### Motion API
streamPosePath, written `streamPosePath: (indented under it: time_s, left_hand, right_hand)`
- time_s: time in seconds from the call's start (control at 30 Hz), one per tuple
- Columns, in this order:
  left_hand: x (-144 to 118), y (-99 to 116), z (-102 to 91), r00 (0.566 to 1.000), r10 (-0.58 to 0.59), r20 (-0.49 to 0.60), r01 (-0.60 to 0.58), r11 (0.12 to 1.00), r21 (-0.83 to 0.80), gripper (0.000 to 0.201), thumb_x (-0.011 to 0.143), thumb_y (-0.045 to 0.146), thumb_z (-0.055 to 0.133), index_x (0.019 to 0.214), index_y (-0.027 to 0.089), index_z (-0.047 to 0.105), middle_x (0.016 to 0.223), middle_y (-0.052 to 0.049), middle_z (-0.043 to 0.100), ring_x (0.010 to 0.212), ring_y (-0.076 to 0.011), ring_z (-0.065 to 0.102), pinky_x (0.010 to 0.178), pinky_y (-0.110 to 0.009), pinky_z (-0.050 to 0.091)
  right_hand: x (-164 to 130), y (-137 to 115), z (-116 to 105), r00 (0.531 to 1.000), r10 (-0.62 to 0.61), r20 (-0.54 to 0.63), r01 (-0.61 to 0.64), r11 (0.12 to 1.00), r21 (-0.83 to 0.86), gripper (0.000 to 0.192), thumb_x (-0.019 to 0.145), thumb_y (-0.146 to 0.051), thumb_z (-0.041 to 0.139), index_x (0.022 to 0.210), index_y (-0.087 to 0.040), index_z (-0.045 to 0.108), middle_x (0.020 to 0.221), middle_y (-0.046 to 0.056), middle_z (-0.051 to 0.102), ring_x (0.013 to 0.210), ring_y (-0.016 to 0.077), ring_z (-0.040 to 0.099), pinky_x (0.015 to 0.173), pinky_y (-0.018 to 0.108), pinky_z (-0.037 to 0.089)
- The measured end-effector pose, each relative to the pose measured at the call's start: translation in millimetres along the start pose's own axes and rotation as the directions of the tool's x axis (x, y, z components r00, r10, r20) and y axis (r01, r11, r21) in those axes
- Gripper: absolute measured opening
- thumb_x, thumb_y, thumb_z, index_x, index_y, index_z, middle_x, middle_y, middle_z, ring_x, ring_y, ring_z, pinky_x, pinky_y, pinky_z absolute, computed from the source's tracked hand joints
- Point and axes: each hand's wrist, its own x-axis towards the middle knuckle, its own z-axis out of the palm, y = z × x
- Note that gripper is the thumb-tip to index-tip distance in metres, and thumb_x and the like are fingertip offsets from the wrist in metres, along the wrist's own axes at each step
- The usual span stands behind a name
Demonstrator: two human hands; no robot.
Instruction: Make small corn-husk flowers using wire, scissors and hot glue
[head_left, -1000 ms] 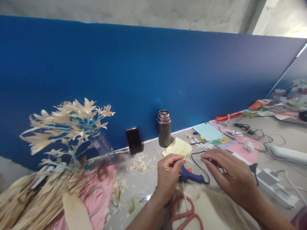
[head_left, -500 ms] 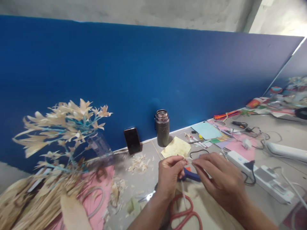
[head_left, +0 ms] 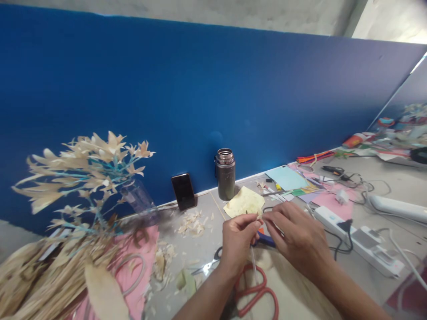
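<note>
My left hand [head_left: 236,242] is closed in a pinch around a thin whitish stem [head_left: 254,266], whose lower end points down over red-handled scissors [head_left: 271,302]. Meeting it at the fingertips, my right hand [head_left: 296,235] is also closed, pinching a small pale strip [head_left: 259,216] at the stem's top. Fingers hide most of that strip. Under the hands lies a blue handle [head_left: 266,238], its tool partly covered. A crumpled yellowish sheet [head_left: 245,201] is just beyond my fingertips. Left of my wrist are small shiny scissors [head_left: 207,267], partly behind my arm.
A dark metal flask [head_left: 226,175] and a phone [head_left: 183,191] stand against the blue partition [head_left: 187,98]. Pale husk flowers [head_left: 110,151] lean at left above dried husks [head_left: 43,275]. Shavings [head_left: 193,224] litter the table. A power strip [head_left: 362,242] with cables lies right.
My right hand has moved left, bringing its fingertips up to my left hand's; the strand between them is shorter. The view has shifted slightly.
</note>
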Motion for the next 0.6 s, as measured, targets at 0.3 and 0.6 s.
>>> streamPosePath:
  time_s: [0.3,0.6]
  left_hand:
    - [1,-3,-2.4,1.0,0.023,0.004,-0.023,0.999,0.039,0.02,0.066,0.029,0.081,0.077,0.012,0.08,0.049,0.001,0.06,0.045,-0.0083,0.046,0.049,-0.022,0.034]
    - [8,-13,-5.6,0.999,0.0,0.049,0.007,0.989,-0.146,0.029,0.062,0.033,0.088,0.075,0.012,0.071,0.051,0.003,0.058,0.042,-0.0055,0.044,0.047,-0.02,0.03]
  right_hand:
    - [-1,-1,0,1.0,-0.011,0.016,0.011,1.0,0.013,0.025,0.1,-0.015,0.054,0.083,-0.021,0.071,0.075,0.004,0.061,0.074,0.0185,0.056,0.062,0.031,0.033]
    - [-12,-2,6,0.996,0.069,-0.05,-0.06,0.984,0.169,0.01,0.098,-0.014,0.061,0.096,-0.019,0.069,0.083,0.005,0.067,0.079,0.0182,0.062,0.068,0.029,0.045]
